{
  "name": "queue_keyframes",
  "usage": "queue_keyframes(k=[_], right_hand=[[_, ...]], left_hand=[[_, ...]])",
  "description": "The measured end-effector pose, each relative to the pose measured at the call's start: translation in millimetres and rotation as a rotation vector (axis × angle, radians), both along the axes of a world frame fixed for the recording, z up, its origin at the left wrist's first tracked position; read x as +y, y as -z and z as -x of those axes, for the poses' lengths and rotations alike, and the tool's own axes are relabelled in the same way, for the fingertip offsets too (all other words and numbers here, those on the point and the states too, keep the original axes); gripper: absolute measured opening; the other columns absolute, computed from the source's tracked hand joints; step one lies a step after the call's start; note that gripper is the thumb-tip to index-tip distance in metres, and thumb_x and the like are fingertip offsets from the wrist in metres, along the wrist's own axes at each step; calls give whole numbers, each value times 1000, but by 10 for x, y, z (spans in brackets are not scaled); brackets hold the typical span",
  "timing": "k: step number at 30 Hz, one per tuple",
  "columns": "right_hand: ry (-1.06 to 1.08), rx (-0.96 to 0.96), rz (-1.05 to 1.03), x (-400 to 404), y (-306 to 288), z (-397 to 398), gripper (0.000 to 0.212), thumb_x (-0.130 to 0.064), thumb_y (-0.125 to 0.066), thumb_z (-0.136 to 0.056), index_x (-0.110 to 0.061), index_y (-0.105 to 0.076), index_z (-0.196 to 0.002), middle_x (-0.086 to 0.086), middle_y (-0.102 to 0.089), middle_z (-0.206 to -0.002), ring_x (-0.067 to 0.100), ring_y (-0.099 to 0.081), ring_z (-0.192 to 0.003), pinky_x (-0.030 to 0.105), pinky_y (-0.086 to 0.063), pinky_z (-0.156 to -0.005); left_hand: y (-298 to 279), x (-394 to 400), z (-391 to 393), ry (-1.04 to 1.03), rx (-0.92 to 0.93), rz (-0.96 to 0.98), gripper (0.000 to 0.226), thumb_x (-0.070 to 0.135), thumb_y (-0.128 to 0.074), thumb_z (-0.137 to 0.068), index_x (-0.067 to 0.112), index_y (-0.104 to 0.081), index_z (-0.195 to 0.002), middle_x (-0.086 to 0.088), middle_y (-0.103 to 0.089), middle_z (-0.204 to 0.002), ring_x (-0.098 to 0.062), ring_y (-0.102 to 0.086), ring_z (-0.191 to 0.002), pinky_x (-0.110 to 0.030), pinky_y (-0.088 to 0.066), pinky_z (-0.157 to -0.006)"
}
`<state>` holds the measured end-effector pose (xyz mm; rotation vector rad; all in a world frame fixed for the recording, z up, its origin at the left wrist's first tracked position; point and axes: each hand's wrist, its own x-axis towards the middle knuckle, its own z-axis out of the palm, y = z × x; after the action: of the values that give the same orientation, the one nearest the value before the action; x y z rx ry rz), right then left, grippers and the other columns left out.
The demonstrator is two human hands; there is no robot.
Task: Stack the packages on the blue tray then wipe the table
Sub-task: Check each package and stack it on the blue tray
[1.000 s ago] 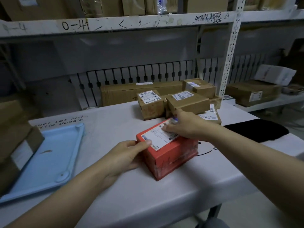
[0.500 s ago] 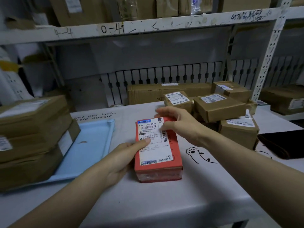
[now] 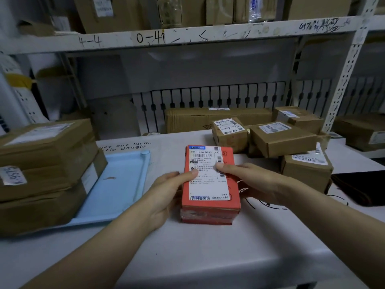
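Two hands' grip holds red box (image 3: 210,184) | white table (image 3: 198,247) | shelving (image 3: 187,36) behind

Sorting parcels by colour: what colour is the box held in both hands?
Red-orange box, with a white shipping label on top; seen in the head view.
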<state>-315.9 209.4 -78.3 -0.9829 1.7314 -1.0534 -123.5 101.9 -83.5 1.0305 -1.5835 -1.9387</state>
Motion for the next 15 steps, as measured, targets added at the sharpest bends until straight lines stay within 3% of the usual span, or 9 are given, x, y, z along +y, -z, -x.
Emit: queue_keyframes(k=[2,4,7,10,12,15], right_hand=[[-4,-49,95,-19,-47,-10,52,-52,-74,-75,-14,-72,-111,8,-77,-102,25,-72,-93,34,-58,-84],[-7,-56,185,-49,-97,-25,54,-44,-80,-71,-16,-68,-116,4,-77,-104,25,-72,-101,37,-55,-92],[-12,13,256,-90,-116,-42,79,-38,-91,-59,-21,-59,-129,-3,-75,-113,20,-69,-109,47,-46,-104],[-17,38,323,-105,-124,-80,92,-24,-94,-53,-26,-52,-135,-3,-73,-117,14,-68,-110,42,-45,-105],[-13,46,373,-88,-145,-115,99,-18,-94,-51,-34,-47,-137,-3,-69,-123,12,-62,-118,39,-48,-103],[-44,103,440,-83,-147,-135,103,-17,-94,-50,-44,-45,-137,-8,-61,-133,9,-55,-127,48,-46,-106]], left_hand=[[-32,-57,-40,-10,44,-1,90,33,-88,-64,13,-46,-141,-8,-75,-109,-26,-71,-104,-43,-52,-100],[-79,-111,-98,-26,82,36,86,21,-85,-71,18,-41,-145,-8,-75,-110,-26,-70,-106,-46,-49,-103],[-146,-163,-158,-15,109,127,79,0,-77,-74,17,-42,-144,-5,-74,-114,-25,-69,-109,-42,-50,-102],[-189,-188,-210,16,90,250,76,-8,-73,-65,19,-54,-133,-4,-74,-112,-21,-67,-110,-38,-54,-96],[-201,-185,-236,34,50,337,65,-17,-67,-70,20,-60,-123,-3,-74,-106,-16,-67,-106,-28,-57,-84],[-207,-168,-248,54,27,410,71,-23,-64,-69,19,-57,-126,-4,-70,-108,-10,-65,-102,-17,-55,-70]])
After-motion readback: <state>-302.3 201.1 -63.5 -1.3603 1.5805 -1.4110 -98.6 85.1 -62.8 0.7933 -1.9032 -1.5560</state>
